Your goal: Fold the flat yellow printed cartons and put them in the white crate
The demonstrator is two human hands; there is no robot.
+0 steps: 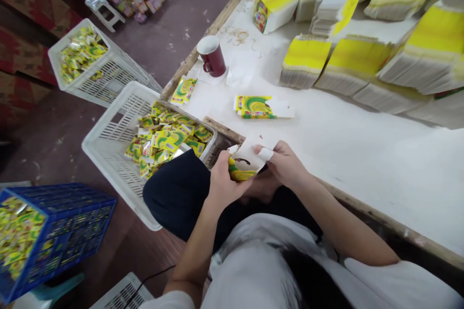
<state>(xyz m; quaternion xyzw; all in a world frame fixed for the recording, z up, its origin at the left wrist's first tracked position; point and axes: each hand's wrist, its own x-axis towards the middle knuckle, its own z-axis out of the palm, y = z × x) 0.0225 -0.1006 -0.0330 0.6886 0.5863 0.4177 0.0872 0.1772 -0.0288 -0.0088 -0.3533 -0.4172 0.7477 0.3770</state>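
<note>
Between my two hands is a small yellow and green cardboard box (242,172), its white inner flap standing up and a dark cut-out hole showing. My left hand (225,179) grips the box's left side, thumb along the lower edge. At the upper right, my right hand (286,163) pinches the white flap; white tape wraps one of its fingers. Just beyond my hands, another yellow box (255,107) lies on the white table (366,164) with its white flap out to the right. To my left, a white plastic crate (119,174) holds many small yellow boxes.
A maroon mug (213,60) and a small yellow packet (184,90) stand near the table's left edge. Stacks of flat yellow cartons (306,58) fill the back right. A second white crate (105,75), a blue crate (78,217) and a stool (105,11) are on the floor.
</note>
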